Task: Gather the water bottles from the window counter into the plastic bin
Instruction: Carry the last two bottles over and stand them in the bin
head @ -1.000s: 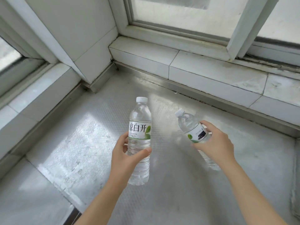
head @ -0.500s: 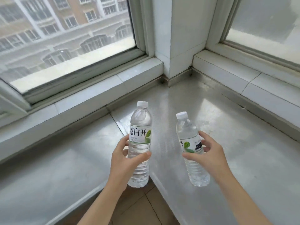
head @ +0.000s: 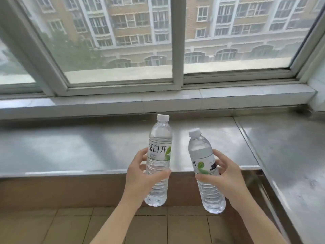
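Left hand (head: 140, 175) and right hand (head: 226, 176) each clamp fingers round a capped, full bottle, left bottle (head: 159, 155) and right bottle (head: 204, 166), upright in air before the counter (head: 88, 147); likely weighty, thin-walled, slick, best gripped mid-body at the label; bin unseen.

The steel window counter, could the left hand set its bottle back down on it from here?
Probably yes. The left hand holds its water bottle upright just in front of the steel counter, with nothing between them.
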A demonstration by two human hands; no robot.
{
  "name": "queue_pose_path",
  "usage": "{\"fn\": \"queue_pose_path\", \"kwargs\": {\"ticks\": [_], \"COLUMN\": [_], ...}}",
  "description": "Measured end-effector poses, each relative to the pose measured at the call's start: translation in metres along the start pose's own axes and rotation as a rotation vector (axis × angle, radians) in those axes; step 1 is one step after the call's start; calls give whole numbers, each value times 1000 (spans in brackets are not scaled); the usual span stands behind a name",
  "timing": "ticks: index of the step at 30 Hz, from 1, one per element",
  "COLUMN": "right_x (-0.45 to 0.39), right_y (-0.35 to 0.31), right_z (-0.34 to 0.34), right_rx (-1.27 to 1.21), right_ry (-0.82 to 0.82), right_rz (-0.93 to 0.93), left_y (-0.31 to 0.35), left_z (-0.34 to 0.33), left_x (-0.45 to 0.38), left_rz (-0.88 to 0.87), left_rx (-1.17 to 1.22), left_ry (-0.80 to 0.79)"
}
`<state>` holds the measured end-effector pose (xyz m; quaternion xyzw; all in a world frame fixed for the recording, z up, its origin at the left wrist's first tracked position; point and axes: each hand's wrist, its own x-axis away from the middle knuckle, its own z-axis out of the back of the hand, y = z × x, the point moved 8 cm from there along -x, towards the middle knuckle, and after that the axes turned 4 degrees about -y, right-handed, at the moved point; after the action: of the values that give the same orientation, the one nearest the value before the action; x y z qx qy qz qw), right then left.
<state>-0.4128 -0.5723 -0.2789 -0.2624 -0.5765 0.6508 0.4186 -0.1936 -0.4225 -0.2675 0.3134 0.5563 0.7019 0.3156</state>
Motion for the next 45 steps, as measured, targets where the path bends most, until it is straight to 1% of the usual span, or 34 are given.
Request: {"fn": "queue_pose_path", "kwargs": {"ticks": [4,7,11,15,17,21,26,32,35,40,45], "right_x": [9,20,49,101,130,184,243,318,356,421,492], "right_y": [-33,-60,-94,-121,-130,-144,-155,-171,-177,-184,-186], "right_z": [-125,-216,-333,-440,-488,-574,-678,-784,-821,-859,-893], "right_rx": [-9,30,104,144,154,136,142,169,177,166,137], "right_ry": [-244,-451,-731,-1002,-1132,-1344,-1553,-1789,-1888,-2038,-2134], "right_rz": [59,127,225,342,394,439,460,488,497,469,433], "left_y": [-13,-23,-37,-56,-66,-86,-112,-130,-132,-131,-138], "left_z": [128,208,292,351,374,416,470,524,538,551,566], "left_x": [56,106,179,252,287,352,415,467,496,548,606], "left_rz": [10,17,12,26,36,72,100,106,105,91,99], "left_rx": [43,68,101,142,165,183,183,200,208,219,224], "left_ry": [253,451,741,972,1079,1298,1550,1777,1883,2050,2168]}}
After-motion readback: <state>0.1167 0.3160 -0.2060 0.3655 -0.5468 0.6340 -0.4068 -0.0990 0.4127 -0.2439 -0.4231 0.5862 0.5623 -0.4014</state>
